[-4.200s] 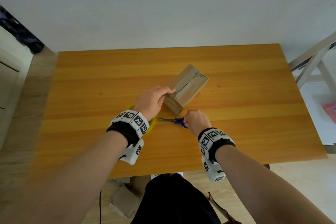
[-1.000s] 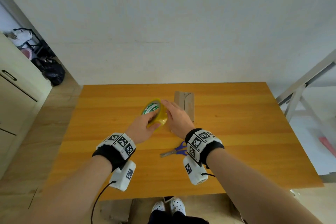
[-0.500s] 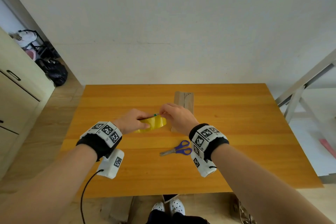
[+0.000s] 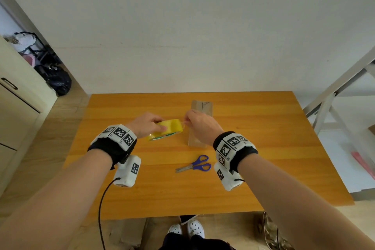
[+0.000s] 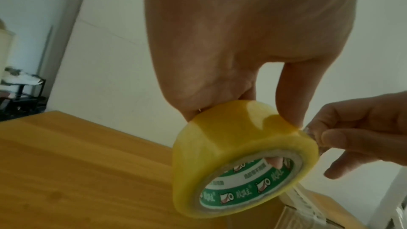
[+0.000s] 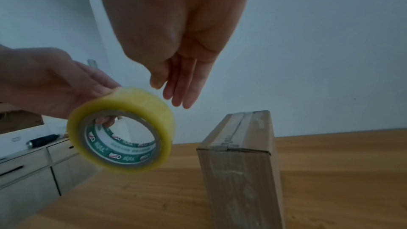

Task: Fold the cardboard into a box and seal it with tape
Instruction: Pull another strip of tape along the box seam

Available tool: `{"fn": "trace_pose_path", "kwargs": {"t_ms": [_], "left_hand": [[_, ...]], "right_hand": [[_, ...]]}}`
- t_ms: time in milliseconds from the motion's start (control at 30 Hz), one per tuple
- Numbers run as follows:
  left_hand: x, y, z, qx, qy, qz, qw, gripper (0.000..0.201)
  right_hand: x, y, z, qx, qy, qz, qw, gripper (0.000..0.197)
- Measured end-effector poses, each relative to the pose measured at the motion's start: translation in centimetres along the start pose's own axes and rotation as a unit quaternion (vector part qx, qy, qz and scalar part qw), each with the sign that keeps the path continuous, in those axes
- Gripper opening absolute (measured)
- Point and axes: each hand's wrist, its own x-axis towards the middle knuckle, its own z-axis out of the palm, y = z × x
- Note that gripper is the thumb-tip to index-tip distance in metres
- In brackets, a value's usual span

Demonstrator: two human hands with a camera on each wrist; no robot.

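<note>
Nearest, 1 pair of scissors (image 4: 194, 164) lies on the table (image 4: 263, 148), head view only. Our left hand (image 4: 145, 125) grips 1 tape roll (image 4: 166, 130) above it; right hand (image 4: 199, 126) pinches the roll's loose end, w/ wrist views showing green core print. Behind, 1 box (image 6: 240, 163), partly hidden.

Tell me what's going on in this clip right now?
A person is taping up a cardboard box, which stands folded on the wooden table, with tape already along its top seam. The left hand holds a yellow tape roll above the table, and the right hand pinches the roll's free end, apparently pulling off a strip. Blue-handled scissors lie unused on the table, nearer the person.
</note>
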Motion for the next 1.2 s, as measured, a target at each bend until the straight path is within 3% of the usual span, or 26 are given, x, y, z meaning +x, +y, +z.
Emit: {"fn": "trace_pose_path", "kwargs": {"t_ms": [67, 167, 233, 500, 600, 700, 800, 933, 1033, 1200], "left_hand": [[0.4, 0.4, -0.1, 0.037, 0.001, 0.004, 0.999, 0.031], [0.6, 1.0, 0.2, 0.075, 0.010, 0.021, 0.997, 0.027], [0.8, 1.2, 0.4, 0.072, 0.007, 0.031, 0.997, 0.030], [1.1, 0.7, 1.0, 0.075, -0.018, 0.047, 0.996, 0.031], [0.8, -1.9, 0.4, 0.177, -0.012, -0.004, 0.984, 0.029], [-0.4, -5.5, -0.6, 0.221, -0.011, -0.066, 0.973, 0.035], [-0.9, -5.9, -1.0, 0.186, -0.024, -0.057, 0.981, 0.035], [0.2, -4.3, -0.7, 0.164, -0.025, 0.002, 0.986, 0.036], [0.6, -3.2, -0.3, 0.089, -0.043, 0.023, 0.995, 0.036], [1.1, -2.1, 0.4, 0.059, -0.060, 0.055, 0.995, 0.036]], "right_hand": [[0.0, 0.3, -0.2, 0.086, -0.016, 0.059, 0.994, 0.014], [-0.1, 1.2, 0.1, 0.265, 0.001, 0.131, 0.955, 0.006], [-0.3, 1.7, 0.2, 0.324, -0.002, 0.148, 0.935, 0.004], [-0.9, 2.1, 0.2, 0.404, -0.004, 0.175, 0.898, 0.020], [-1.9, 4.6, -0.8, 0.420, 0.031, 0.243, 0.874, 0.030], [-3.4, 7.8, -2.8, 0.470, 0.081, 0.308, 0.823, 0.027], [-3.0, 7.1, -2.6, 0.458, 0.035, 0.285, 0.841, 0.029], [-1.3, 4.2, 0.0, 0.454, 0.000, 0.236, 0.860, 0.021], [-0.7, 3.0, 1.1, 0.439, -0.025, 0.219, 0.871, 0.017], [0.0, 1.9, 1.5, 0.415, -0.041, 0.203, 0.886, 0.030]]}}
